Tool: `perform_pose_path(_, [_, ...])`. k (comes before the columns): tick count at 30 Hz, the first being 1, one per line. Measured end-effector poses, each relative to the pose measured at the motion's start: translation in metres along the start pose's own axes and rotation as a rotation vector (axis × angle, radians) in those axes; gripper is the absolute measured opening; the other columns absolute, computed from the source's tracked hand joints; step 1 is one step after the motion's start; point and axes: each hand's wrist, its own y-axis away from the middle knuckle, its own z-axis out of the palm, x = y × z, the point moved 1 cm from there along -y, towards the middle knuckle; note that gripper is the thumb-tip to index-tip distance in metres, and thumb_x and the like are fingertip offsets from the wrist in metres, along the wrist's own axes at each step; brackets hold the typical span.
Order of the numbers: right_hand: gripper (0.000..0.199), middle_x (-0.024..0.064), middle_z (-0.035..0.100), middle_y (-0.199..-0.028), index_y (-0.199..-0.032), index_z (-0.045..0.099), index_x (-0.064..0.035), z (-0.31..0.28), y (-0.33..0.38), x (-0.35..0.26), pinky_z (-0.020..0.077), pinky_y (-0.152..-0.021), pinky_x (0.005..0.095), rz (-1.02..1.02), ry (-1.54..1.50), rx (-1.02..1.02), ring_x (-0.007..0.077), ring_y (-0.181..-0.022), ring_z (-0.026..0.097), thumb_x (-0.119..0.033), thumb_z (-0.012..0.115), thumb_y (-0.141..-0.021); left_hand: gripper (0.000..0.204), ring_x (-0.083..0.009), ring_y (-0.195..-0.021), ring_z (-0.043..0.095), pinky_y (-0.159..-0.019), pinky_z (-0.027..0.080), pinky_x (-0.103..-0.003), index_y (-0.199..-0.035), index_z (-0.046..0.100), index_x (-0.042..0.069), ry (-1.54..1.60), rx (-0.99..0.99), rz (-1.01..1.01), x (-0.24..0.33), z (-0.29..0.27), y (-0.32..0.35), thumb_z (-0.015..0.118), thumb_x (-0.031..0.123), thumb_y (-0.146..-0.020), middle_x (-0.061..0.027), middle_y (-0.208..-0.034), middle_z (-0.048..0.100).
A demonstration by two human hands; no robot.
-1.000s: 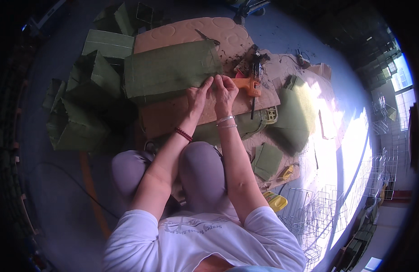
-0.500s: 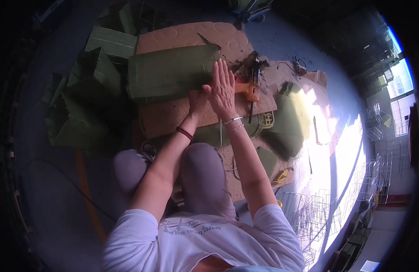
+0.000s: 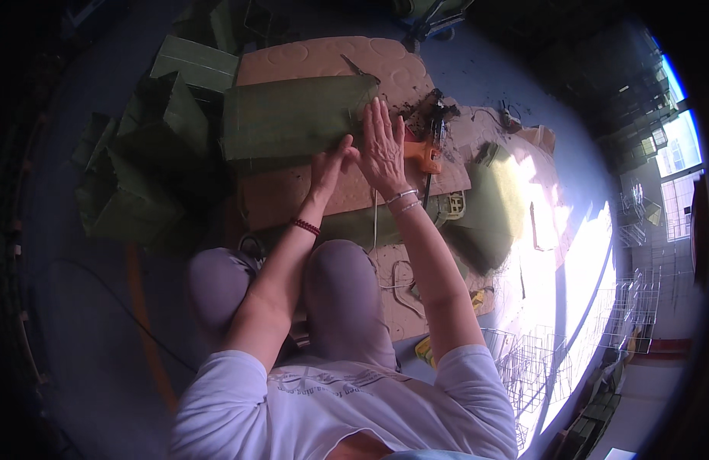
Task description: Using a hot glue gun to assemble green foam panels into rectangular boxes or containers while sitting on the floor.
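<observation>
A green fabric-like folded piece (image 3: 293,115) lies across the brown cardboard board (image 3: 293,193) in front of me. My right hand (image 3: 384,153) is flat, fingers stretched forward, at the right end of the green piece. Close beside it, at the near edge of that piece, is my left hand (image 3: 329,167); its index finger and thumb point toward the right hand, and the other fingers are partly hidden. No object shows in either hand. Just right of my right hand lies an orange-handled tool (image 3: 425,156) with a black cord.
Open green fabric boxes (image 3: 167,115) crowd the left side. A dark slim hand tool (image 3: 356,67) rests at the board's far edge. Another green piece (image 3: 489,207) lies right, partly sunlit. Wire racks (image 3: 535,360) stand at lower right. A cable (image 3: 132,307) crosses the floor.
My left hand has drawn slightly back from the right hand and its fingers show more. The right thumb and fingers are spread wider. The whole view has shifted a little.
</observation>
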Motion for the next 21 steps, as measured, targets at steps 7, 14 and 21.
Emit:
perform_pose_path(7, [0.094,0.0173,0.021,-0.148,-0.139,0.025,0.0033,0.001,0.003,0.004,0.0070,-0.111,0.0508,-0.039,0.004,-0.008,0.0281,-0.139,0.016,-0.065,0.044,-0.077,0.022,-0.0042,-0.053,0.047,-0.046,0.035,-0.020,-0.077,0.059,0.004,-0.107,0.044,0.028,0.022,0.005,0.010,0.064,0.023,-0.087,0.0034,-0.064,0.054])
perform_pose_path(14, [0.093,0.0182,0.021,-0.148,-0.139,0.025,0.0038,0.002,0.003,0.002,0.0093,-0.111,0.0510,-0.024,0.044,-0.007,0.0291,-0.139,0.017,-0.063,0.046,-0.077,0.019,-0.0056,-0.055,0.050,-0.048,0.039,-0.022,-0.094,0.066,0.000,-0.287,0.091,0.131,-0.007,-0.004,0.004,0.064,0.017,-0.086,0.0005,-0.067,0.059])
perform_pose_path(21, [0.094,0.0210,0.022,-0.146,-0.138,0.023,0.0060,-0.002,-0.005,-0.022,0.0120,-0.111,0.0490,-0.093,-0.009,0.003,0.0312,-0.138,0.018,-0.062,0.047,-0.078,0.030,-0.0062,-0.055,0.049,-0.047,0.037,-0.021,-0.088,0.066,0.000,-0.465,0.066,-0.011,-0.027,-0.027,-0.011,0.065,0.030,-0.085,0.0008,-0.067,0.058])
